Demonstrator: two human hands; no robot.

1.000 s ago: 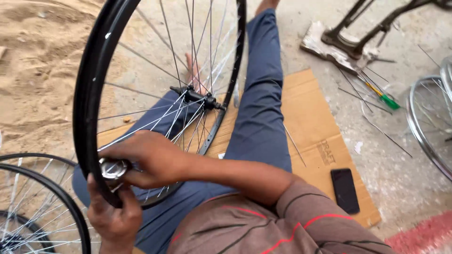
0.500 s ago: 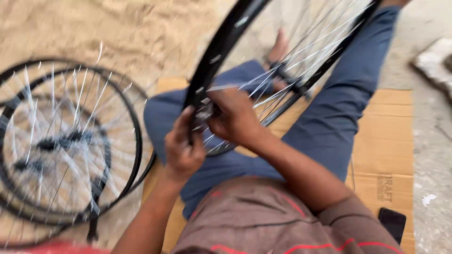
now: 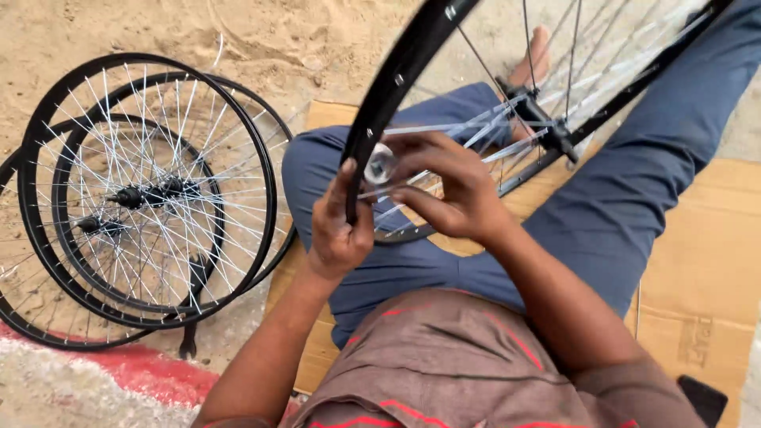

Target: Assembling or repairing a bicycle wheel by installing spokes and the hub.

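A person sits on a flattened sheet of cardboard [image 3: 697, 261] laid over sandy ground [image 3: 119, 32], seen from above, with legs in blue trousers [image 3: 626, 198] stretched forward and a brown shirt with red stripes at the bottom of the view.

A black bicycle wheel rim [image 3: 396, 71] stands tilted across the lap, its silver spokes running to a dark hub [image 3: 547, 127] between the knees. The rim's lower edge lies against the blue trousers.

The left hand [image 3: 337, 230] grips the rim from the near side, fingers wrapped around the black metal and the thumb pointing up along it. The right hand [image 3: 448, 186] reaches over from the other side, its fingers curled and pinched around a small shiny metal tool [image 3: 380, 164] pressed against the inner face of the rim, just above the left thumb. The two hands are close together, almost touching.

To the left, on the sand, lies a stack of finished spoked wheels [image 3: 151, 190], black rims overlapping one another. A dark wrench [image 3: 190, 317] lies under their lower edge. Below them runs a red painted strip [image 3: 143, 372]. At the lower right corner, a black phone [image 3: 701, 400] rests on the cardboard.
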